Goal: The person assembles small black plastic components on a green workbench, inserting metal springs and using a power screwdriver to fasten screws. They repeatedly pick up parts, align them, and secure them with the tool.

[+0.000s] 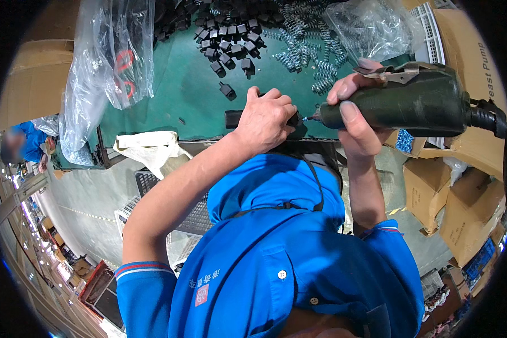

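My right hand [357, 115] grips a dark electric screwdriver [411, 98], which lies level with its cable end to the right. Its narrow tip points left, with a small bluish screw [306, 119] at the end. The tip meets, or nearly meets, a black part under my left hand [267, 119]. That hand closes around the long black part [232, 119] near the table's front edge. Its fingers hide most of the part. Beyond the hands lie several black blocks with short stems [226, 45] and a heap of metal coil springs [310, 42].
The green table [174, 90] carries a clear plastic bag [107, 73] at left and another crumpled plastic bag [374, 28] at back right. Cardboard boxes [462, 203] stand at right, beside a container of small blue screws [404, 141]. Another person [32, 143] is at far left.
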Demonstrator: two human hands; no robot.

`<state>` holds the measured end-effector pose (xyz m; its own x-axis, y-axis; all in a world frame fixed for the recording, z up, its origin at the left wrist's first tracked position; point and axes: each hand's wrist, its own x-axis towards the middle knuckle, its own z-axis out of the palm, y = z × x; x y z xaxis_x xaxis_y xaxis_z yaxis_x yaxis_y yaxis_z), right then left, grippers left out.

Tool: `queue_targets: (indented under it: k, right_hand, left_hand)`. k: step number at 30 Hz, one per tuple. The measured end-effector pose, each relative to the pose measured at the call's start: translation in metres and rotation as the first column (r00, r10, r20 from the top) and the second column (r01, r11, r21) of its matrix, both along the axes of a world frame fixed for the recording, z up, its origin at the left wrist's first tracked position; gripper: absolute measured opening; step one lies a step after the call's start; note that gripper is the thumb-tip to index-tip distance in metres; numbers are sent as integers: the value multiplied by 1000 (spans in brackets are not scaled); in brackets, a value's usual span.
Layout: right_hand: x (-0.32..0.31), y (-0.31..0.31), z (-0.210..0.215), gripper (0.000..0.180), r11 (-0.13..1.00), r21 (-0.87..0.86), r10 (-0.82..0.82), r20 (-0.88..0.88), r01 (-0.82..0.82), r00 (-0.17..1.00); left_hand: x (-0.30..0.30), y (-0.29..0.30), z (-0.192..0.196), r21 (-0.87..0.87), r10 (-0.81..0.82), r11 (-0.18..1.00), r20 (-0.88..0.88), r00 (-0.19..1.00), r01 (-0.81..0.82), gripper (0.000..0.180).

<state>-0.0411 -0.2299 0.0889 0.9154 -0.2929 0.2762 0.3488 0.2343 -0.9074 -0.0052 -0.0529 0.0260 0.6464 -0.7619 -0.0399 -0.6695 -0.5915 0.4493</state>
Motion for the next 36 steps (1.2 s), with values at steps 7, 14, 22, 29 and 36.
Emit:
queue_targets:
  k: [7, 14, 22, 29, 36]
  right_hand:
    - [6, 10, -2, 58, 1000, 8, -22, 4, 22, 1000]
    - [7, 11, -4, 60, 1000, -15, -12, 7, 12, 1000]
    - [8, 10, -12, 58, 996, -85, -18, 13, 19, 1000]
    - [1, 12, -40, 55, 956, -295, -11, -12, 7, 1000]
    - [-19, 6, -54, 59, 947, -318, 0, -156, -50, 988]
  left_hand:
    - [1, 0, 1, 18, 12, 1000, -49, 999, -11, 38]
    - [2, 1, 0, -8, 31, 999, -80, 996, -32, 36]
    - [3, -2, 2, 14, 35, 999, -82, 996, -34, 31]
    - [5, -2, 1, 25, 28, 999, -34, 999, -28, 22]
    - [-1, -1, -4, -49, 3, 999, 62, 998, 0, 12]
